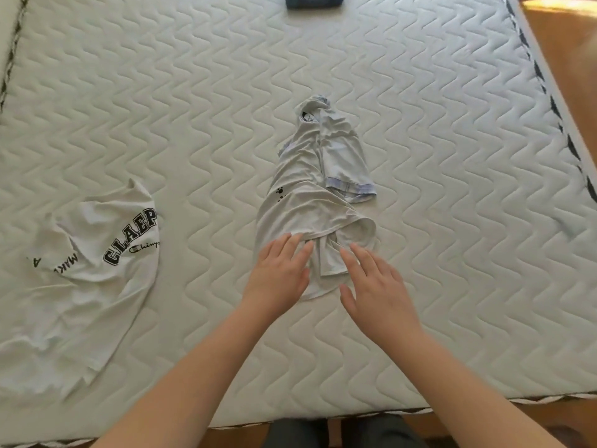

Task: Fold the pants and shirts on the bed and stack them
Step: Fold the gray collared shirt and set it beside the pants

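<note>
A crumpled pale grey shirt point(310, 189) with small black paw prints and a blue-trimmed sleeve lies in a long bunch at the middle of the bed. My left hand point(277, 276) lies flat on its near hem with straight fingers. My right hand point(374, 286) hovers over or touches the hem's right side, fingers spread and straight. A white T-shirt point(87, 279) with black block letters lies spread and wrinkled at the left. A folded dark blue garment point(313, 1) sits at the far edge, cut off by the frame.
The white quilted mattress point(452, 221) fills the view; its near edge point(355, 412) runs below my forearms. Wooden floor point(568, 59) shows at the right. My dark-clad legs point(339, 431) stand at the bed's near edge.
</note>
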`<state>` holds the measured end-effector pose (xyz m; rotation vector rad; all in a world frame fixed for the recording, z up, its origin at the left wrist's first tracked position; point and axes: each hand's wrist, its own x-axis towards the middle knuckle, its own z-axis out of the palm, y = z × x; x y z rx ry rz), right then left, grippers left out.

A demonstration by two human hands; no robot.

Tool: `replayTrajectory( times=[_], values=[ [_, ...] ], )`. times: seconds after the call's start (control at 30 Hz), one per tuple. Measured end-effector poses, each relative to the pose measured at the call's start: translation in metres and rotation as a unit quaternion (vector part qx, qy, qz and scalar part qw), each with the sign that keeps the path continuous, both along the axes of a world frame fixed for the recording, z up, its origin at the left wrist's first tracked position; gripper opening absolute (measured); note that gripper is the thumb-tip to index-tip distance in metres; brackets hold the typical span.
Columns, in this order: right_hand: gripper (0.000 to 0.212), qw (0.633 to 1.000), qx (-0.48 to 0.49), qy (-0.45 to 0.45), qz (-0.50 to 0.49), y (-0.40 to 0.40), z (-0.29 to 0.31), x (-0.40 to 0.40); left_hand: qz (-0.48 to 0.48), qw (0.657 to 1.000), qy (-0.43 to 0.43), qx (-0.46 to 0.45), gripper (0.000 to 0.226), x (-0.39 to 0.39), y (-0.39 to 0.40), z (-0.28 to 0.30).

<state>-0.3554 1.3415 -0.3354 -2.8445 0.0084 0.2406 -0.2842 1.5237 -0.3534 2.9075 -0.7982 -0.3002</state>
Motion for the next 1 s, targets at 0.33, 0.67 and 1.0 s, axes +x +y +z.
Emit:
replayTrajectory(
  times=[0.33,0.67,1.0],
  values=[
    [0.061,0.992,0.034,0.118,-0.032,-0.017,-0.143,0.031,-0.005,0.999,0.052,-0.013,0.05,0.049,-0.042,-0.121],
    [0.063,0.843,0.275,0.252,-0.388,-0.017,-0.248,0.032,-0.071,0.994,0.083,0.031,0.059,0.106,-0.098,-0.22],
    [0.03,0.746,0.406,0.238,-0.471,0.01,-0.284,0.037,-0.123,0.986,0.072,0.087,0.039,0.152,-0.141,-0.26]
  ],
)
